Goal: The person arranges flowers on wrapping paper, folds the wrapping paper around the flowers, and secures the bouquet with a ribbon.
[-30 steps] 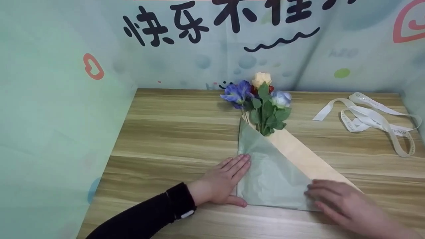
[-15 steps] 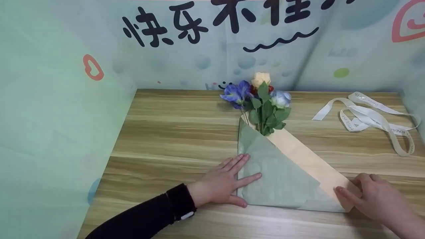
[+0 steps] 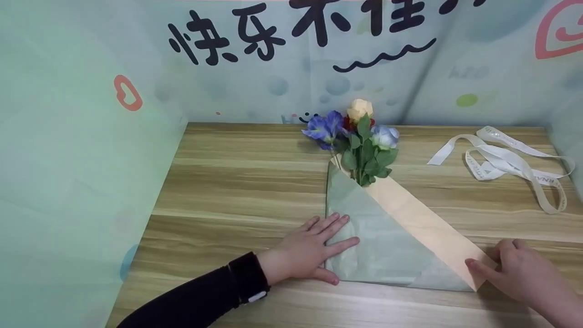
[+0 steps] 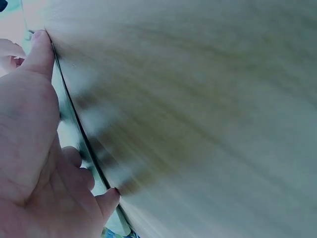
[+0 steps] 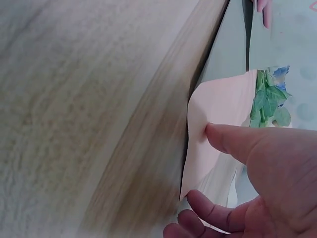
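A sheet of wrapping paper point(image 3: 387, 246), green outside and peach inside, is folded over the stems of a small bouquet point(image 3: 366, 150). The flowers are blue-violet, cream, red and pale blue, with green leaves; the lower stems are hidden by the paper. My left hand point(image 3: 309, 250) lies with fingers spread on the paper's left edge, its thumb by the bottom left corner. At the right corner, my right hand point(image 3: 519, 269) pinches the paper, thumb on the peach side point(image 5: 213, 106). In the right wrist view that corner bends up slightly from the table.
A loose white printed ribbon point(image 3: 510, 159) lies in loops at the table's back right. The wood-grain table point(image 3: 237, 182) ends at a pale green printed backdrop point(image 3: 273, 86), which also rises along the left side.
My right hand has moved right from the green flap to the corner and taken hold of it, as more of the paper came into view. The left index finger has spread out.
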